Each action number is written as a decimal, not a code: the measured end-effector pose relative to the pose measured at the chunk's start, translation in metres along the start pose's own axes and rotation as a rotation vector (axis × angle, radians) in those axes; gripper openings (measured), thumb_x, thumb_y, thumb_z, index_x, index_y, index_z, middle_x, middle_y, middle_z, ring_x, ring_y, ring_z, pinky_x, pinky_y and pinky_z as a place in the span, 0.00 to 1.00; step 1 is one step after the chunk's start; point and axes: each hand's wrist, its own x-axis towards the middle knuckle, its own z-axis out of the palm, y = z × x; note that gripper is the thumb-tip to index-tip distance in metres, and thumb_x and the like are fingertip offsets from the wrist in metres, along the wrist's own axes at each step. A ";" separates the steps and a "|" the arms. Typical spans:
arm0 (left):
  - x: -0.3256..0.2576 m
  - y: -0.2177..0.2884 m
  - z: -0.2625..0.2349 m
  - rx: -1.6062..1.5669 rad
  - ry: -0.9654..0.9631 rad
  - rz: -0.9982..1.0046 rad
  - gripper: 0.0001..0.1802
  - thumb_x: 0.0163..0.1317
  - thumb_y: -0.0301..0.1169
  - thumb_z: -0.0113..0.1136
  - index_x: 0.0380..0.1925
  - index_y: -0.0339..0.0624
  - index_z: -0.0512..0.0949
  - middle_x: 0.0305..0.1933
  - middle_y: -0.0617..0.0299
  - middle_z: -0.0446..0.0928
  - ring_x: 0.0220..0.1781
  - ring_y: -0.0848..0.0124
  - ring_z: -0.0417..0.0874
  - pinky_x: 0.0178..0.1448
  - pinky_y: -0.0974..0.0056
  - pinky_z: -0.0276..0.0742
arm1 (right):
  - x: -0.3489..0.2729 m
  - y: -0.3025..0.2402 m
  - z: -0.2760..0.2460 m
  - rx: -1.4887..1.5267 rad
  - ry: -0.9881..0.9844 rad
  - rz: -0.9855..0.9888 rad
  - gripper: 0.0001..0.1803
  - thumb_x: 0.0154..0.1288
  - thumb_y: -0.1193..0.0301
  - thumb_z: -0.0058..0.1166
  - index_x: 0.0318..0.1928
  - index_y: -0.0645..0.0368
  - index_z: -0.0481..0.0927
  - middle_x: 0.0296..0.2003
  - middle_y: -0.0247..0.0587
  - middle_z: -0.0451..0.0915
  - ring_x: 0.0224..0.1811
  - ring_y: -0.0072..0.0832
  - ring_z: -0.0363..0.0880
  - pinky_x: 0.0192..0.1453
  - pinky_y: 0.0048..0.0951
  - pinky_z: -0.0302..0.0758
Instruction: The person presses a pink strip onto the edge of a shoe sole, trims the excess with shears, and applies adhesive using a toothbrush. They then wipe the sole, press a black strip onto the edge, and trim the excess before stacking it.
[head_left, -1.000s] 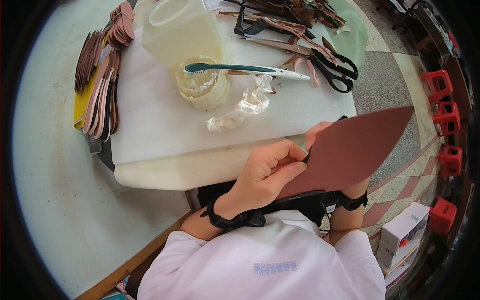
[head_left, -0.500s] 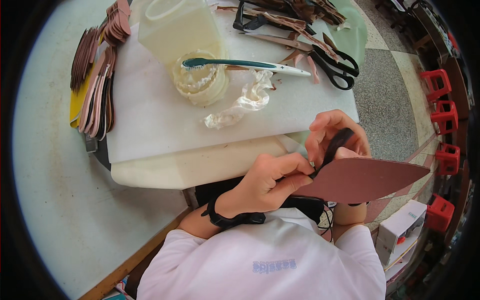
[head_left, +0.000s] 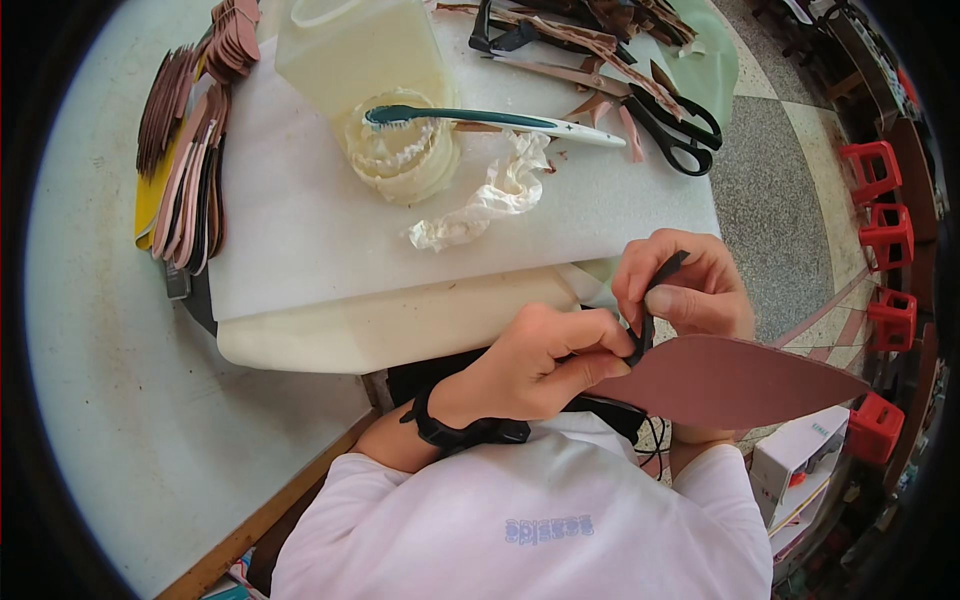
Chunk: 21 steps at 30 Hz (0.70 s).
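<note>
A reddish-brown, insole-shaped piece (head_left: 745,385) sticks out to the right below my hands, its pointed end toward the floor side. My left hand (head_left: 545,362) is closed in a pinch at its near end, where a narrow black strip (head_left: 668,270) meets the edge. My right hand (head_left: 705,290) pinches the strip between thumb and fingers, its free tip rising above the thumb. Both hands are in front of my body, just off the table's near edge. Whatever lies under my left fingertips is hidden.
On the white board (head_left: 330,250) are a glue pot (head_left: 400,180) with a toothbrush (head_left: 510,122) across it, crumpled tissue (head_left: 490,205), black-handled scissors (head_left: 675,130) and scraps (head_left: 600,40). Stacked sole-shaped pieces (head_left: 190,190) stand at left. Red stools (head_left: 885,235) line the right.
My right hand has opened out from its curl and slid along the strip, which now stands straighter with its tip showing. The insole-shaped piece has shifted slightly down and right.
</note>
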 end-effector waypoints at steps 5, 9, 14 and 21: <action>0.001 -0.009 -0.003 -0.138 -0.045 -0.025 0.03 0.56 0.19 0.55 0.31 0.36 0.74 0.24 0.62 0.76 0.25 0.77 0.74 0.29 0.71 0.67 | 0.011 0.006 -0.004 0.137 -0.117 -0.018 0.06 0.53 0.80 0.56 0.33 0.65 0.76 0.26 0.37 0.77 0.26 0.17 0.74 0.29 0.15 0.68; 0.001 -0.012 -0.002 -0.259 -0.025 -0.022 0.02 0.56 0.19 0.56 0.30 0.34 0.75 0.25 0.64 0.75 0.26 0.78 0.72 0.30 0.72 0.66 | 0.018 0.004 0.014 0.133 -0.005 0.061 0.11 0.50 0.74 0.61 0.30 0.62 0.72 0.24 0.43 0.74 0.23 0.21 0.70 0.28 0.19 0.67; 0.000 -0.008 -0.007 -0.238 0.021 0.001 0.02 0.55 0.19 0.57 0.29 0.34 0.75 0.23 0.64 0.75 0.24 0.78 0.71 0.28 0.72 0.65 | 0.024 0.017 0.015 0.031 0.039 -0.034 0.07 0.53 0.79 0.58 0.31 0.62 0.73 0.26 0.35 0.75 0.26 0.15 0.72 0.29 0.16 0.68; 0.004 -0.006 -0.013 -0.194 -0.001 0.000 0.01 0.54 0.19 0.57 0.27 0.35 0.75 0.20 0.63 0.74 0.21 0.76 0.71 0.26 0.71 0.64 | 0.028 0.011 0.023 -0.158 0.128 0.055 0.05 0.55 0.80 0.56 0.31 0.62 0.73 0.27 0.33 0.75 0.29 0.15 0.72 0.33 0.16 0.69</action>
